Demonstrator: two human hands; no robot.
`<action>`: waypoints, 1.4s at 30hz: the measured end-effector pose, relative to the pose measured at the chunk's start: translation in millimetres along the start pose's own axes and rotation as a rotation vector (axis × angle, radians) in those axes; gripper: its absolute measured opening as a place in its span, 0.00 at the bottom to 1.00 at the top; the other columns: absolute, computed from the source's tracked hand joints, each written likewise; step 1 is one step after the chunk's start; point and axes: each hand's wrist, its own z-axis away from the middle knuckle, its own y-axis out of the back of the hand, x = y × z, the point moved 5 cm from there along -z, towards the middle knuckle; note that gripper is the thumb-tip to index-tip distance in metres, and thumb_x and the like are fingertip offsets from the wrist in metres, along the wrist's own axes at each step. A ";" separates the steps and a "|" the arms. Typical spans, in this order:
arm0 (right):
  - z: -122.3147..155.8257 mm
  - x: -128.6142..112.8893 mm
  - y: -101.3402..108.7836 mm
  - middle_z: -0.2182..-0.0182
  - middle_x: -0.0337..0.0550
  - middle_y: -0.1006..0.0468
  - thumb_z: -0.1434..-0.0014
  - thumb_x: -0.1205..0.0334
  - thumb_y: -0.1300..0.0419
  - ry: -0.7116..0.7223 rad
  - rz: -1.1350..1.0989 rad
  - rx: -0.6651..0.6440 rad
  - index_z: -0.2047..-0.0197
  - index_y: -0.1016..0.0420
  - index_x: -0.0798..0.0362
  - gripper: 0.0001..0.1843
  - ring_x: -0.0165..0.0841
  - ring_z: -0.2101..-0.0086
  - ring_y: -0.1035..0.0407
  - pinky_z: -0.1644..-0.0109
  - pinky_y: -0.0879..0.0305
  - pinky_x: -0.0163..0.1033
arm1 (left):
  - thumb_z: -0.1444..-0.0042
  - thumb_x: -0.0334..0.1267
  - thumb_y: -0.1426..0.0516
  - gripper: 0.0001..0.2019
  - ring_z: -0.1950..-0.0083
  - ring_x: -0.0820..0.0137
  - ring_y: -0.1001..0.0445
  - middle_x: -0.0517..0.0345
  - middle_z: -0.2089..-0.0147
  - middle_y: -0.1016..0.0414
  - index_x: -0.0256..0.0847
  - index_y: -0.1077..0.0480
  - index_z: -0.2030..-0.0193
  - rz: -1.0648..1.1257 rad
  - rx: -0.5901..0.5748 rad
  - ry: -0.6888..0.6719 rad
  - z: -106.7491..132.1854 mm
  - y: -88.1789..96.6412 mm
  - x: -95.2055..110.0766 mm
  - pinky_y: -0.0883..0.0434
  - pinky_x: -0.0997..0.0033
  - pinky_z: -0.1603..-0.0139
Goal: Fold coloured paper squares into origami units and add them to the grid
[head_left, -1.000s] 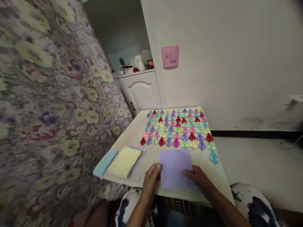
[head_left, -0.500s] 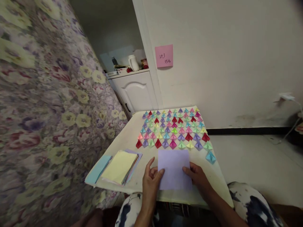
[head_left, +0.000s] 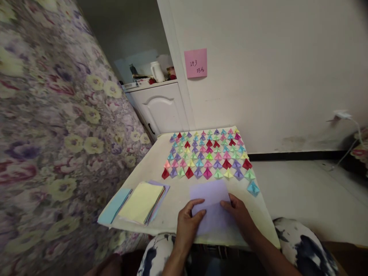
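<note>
A square sheet of purple origami paper (head_left: 211,191) lies flat near the front edge of the table, a faint crease line running across its middle. On the paper's left side, my left hand (head_left: 188,220) rests with the thumb and index finger on top, a gap between them; its other fingers are partly hidden. My right hand (head_left: 237,211) pinches the right edge, thumb above and fingers beneath. Just beyond the sheet stand rows of small folded paper pieces (head_left: 207,173) in many colours. One light blue folded piece (head_left: 253,188) sits apart at the right.
Left of the sheet lies a stack of yellow-topped paper (head_left: 142,202), with blue paper (head_left: 115,205) beside it. A floral curtain (head_left: 63,145) hangs at the left. The cream table (head_left: 143,165) meets the wall, where a pink note (head_left: 196,63) is stuck. A white cabinet (head_left: 159,109) stands behind.
My left hand has shifted inward over the purple paper, its index finger coming down from beside the sheet onto it. My right hand keeps its pinch. The view has shifted slightly.
</note>
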 end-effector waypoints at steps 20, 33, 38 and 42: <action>14.2 -29.7 1.8 0.67 0.43 0.28 0.50 0.65 0.42 0.362 0.412 0.149 0.64 0.26 0.51 0.07 0.38 0.63 0.33 0.59 0.37 0.40 | 0.50 0.36 0.44 0.05 0.61 0.66 0.32 0.59 0.67 0.33 0.41 0.27 0.67 -0.300 0.136 -0.308 9.7 2.2 29.5 0.37 0.70 0.59; 17.0 -40.3 5.9 0.51 0.48 0.34 0.48 0.64 0.42 0.526 0.524 0.178 0.71 0.28 0.50 0.02 0.43 0.49 0.41 0.45 0.44 0.50 | 0.51 0.34 0.43 0.05 0.57 0.65 0.33 0.55 0.62 0.33 0.43 0.25 0.68 -0.346 0.189 -0.405 12.5 3.1 33.7 0.35 0.66 0.56; 14.1 -36.6 5.1 0.67 0.42 0.25 0.47 0.62 0.43 0.335 0.335 0.057 0.69 0.29 0.51 0.03 0.38 0.63 0.32 0.57 0.38 0.40 | 0.49 0.37 0.43 0.05 0.49 0.63 0.36 0.52 0.49 0.35 0.41 0.26 0.71 -0.320 0.196 -0.401 12.3 7.4 34.9 0.39 0.64 0.48; 8.3 -20.8 7.7 0.78 0.37 0.30 0.49 0.58 0.41 0.145 0.265 0.040 0.71 0.30 0.53 0.07 0.32 0.75 0.37 0.72 0.43 0.35 | 0.50 0.44 0.42 0.10 0.71 0.71 0.33 0.62 0.75 0.32 0.38 0.29 0.71 -0.138 0.127 -0.131 6.8 8.7 18.3 0.36 0.75 0.70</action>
